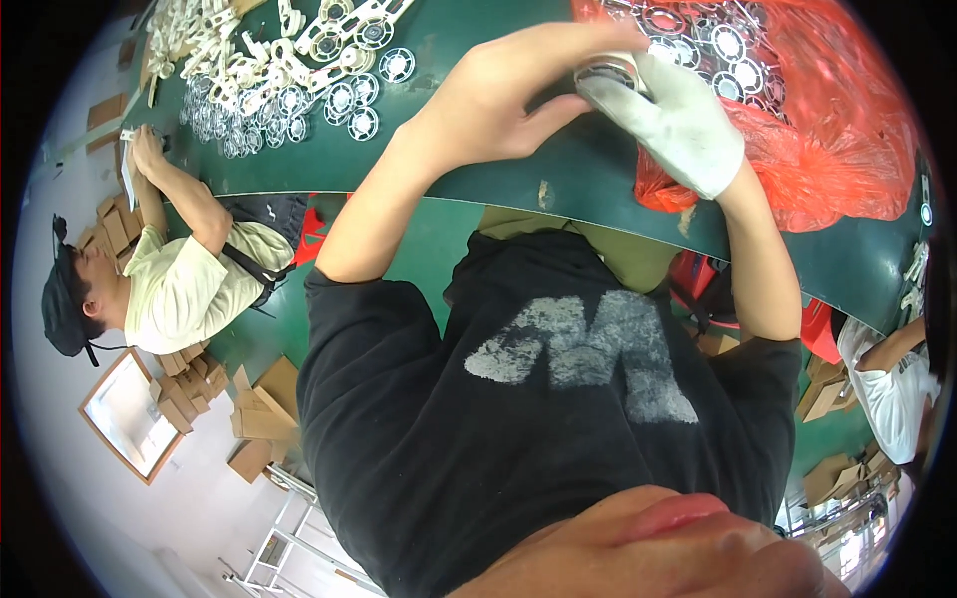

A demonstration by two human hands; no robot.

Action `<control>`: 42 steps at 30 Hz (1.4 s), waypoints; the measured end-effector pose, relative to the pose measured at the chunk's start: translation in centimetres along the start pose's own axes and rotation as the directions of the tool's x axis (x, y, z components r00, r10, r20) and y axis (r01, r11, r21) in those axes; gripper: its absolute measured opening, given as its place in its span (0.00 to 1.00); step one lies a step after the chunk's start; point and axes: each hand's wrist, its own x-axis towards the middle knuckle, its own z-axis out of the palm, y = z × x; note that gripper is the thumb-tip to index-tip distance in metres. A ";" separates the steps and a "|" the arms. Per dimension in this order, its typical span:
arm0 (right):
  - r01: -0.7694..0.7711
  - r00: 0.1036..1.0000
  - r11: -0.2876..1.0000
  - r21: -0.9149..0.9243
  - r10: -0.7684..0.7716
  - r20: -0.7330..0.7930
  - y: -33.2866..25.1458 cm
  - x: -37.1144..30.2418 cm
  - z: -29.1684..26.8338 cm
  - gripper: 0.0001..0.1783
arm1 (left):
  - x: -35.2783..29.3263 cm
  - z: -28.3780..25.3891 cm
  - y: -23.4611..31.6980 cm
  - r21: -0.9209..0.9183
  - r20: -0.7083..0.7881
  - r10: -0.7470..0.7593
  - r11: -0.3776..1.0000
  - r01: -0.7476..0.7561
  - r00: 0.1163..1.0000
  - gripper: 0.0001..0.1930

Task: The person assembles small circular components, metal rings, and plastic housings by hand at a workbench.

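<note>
My bare left hand (508, 100) is curled with fingers and thumb around one side of a small round part (610, 72) with a pale rim. On the other side, my right hand (683, 125), in a white glove, closes over the same part. Fingers cover most of it, so its exact kind is hidden. Both hands are just above the green tabletop (558, 184). Right beside the gloved hand lies a red plastic bag (847, 149), opened over many shiny round parts (731, 45) with spoked or ringed faces.
Left of my hands, the table bears a heap of white plastic arms (329, 45) and clear-rimmed discs (279, 115). A co-worker in a pale shirt (204, 289) works at the far left; another in white (882, 369) sits at the right. Cardboard boxes (264, 404) and a metal rack (284, 528) stand behind.
</note>
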 end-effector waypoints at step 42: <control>0.415 0.800 0.633 -0.653 -0.596 -0.068 0.2 1.5 1.7 0.35 | -4.6 -3.2 1.3 0.510 -0.018 -0.287 0.822 0.256 0.958 0.27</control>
